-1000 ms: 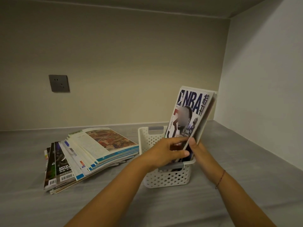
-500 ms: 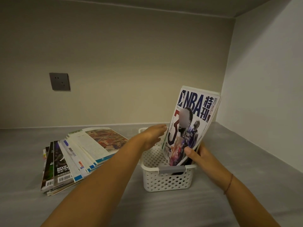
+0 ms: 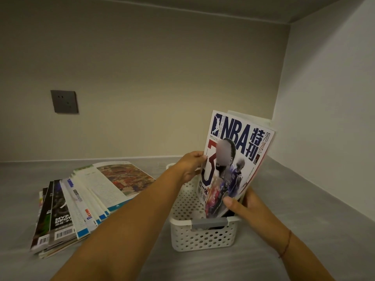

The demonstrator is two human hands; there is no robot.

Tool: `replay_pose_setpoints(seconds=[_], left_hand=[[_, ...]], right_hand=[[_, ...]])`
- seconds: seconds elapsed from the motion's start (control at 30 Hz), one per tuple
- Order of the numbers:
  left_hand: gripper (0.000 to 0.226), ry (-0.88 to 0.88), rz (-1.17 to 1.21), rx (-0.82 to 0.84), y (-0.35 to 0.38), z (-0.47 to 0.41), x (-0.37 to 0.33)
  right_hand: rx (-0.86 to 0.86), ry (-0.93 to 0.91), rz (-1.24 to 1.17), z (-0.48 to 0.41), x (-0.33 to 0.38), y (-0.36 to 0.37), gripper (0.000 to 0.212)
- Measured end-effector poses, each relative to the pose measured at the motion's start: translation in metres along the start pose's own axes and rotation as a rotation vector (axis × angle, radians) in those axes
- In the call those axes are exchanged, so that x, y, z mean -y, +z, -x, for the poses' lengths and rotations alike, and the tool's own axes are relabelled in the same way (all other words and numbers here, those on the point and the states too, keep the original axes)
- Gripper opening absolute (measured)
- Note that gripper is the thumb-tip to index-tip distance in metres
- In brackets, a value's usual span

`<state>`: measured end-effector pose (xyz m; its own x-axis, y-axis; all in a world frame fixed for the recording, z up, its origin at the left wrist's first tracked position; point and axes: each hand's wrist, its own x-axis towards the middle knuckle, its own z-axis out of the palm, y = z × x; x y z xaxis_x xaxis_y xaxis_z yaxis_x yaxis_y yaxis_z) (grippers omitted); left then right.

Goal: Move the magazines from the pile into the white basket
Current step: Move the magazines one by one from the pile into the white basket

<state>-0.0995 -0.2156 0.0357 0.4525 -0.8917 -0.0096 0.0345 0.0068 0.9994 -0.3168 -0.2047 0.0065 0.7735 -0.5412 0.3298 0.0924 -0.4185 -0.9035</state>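
Both arms are reaching forward over the white basket (image 3: pixel 203 238), where the NBA magazine (image 3: pixel 233 159) is standing on end inside its right half, leaning away toward the right. The left hand (image 3: pixel 191 166) is stretching across above the basket and curling its fingers round the cover's left edge. The right hand (image 3: pixel 246 208) is pinching the lower corner at the basket's near right rim, thumb on the cover. The pile of magazines (image 3: pixel 85 203) is lying fanned out left of the basket
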Motion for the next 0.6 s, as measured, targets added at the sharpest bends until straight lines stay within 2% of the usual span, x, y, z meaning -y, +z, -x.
replay_pose_setpoints(seconds=[0.07,0.17,0.33,0.43,0.6], left_hand=[[0.017,-0.006,0.028,-0.041,-0.001,-0.004,-0.002],[0.02,-0.038,0.041,-0.08,0.001,-0.008,-0.004],[0.025,-0.035,-0.06,-0.022,0.011,-0.009,-0.004],[0.028,-0.038,-0.08,0.019,0.012,-0.01,-0.002],[0.029,-0.008,0.061,-0.009,0.012,-0.01,-0.002]], right_hand=[[0.025,-0.001,-0.008,0.0,0.0,-0.001,0.056],[0.029,0.005,-0.008,-0.001,-0.003,-0.001,0.046],[-0.051,0.05,-0.029,-0.002,-0.011,0.003,0.03],[-0.087,0.056,-0.033,-0.002,-0.013,0.004,0.03],[-0.16,0.032,0.001,-0.003,-0.016,0.005,0.031]])
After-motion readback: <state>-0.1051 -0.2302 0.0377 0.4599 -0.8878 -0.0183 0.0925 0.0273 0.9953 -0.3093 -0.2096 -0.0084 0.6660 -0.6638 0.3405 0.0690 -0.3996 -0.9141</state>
